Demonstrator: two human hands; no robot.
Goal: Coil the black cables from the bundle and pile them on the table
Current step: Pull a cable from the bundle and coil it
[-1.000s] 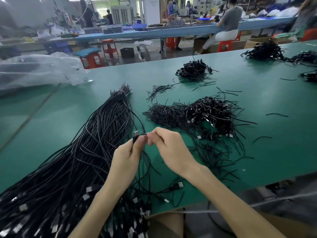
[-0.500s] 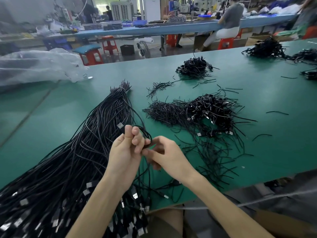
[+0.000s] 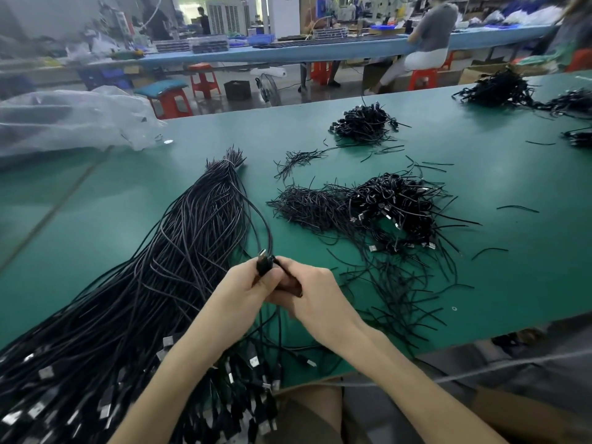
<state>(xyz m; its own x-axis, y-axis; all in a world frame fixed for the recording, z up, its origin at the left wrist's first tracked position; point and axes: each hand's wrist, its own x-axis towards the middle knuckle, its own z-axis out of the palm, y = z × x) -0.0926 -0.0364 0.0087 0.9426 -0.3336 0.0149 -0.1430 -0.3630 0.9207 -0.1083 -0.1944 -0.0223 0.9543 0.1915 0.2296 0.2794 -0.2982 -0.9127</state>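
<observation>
A long bundle of black cables [image 3: 179,251] lies diagonally across the green table [image 3: 512,283], tied at its far end, with metal plugs spilling over the near edge at the left. My left hand [image 3: 246,290] grips one black cable [image 3: 264,265] by its plug end, the connector sticking up between its fingers. My right hand [image 3: 310,293] meets it from the right and pinches the same cable beside the plug. A loop of that cable arcs up toward the bundle. A pile of coiled cables [image 3: 394,206] sits right of centre.
A heap of black twist ties [image 3: 307,206] lies left of the coiled pile, and loose ties are scattered around it. More cable heaps [image 3: 362,121] sit farther back and at the far right [image 3: 499,88]. A clear plastic bag [image 3: 64,120] rests at the back left.
Both hands shifted slightly toward the centre. The left hand's fingers, raised around the loop before, now close on the plug end, which points up; the right hand has closed in against it.
</observation>
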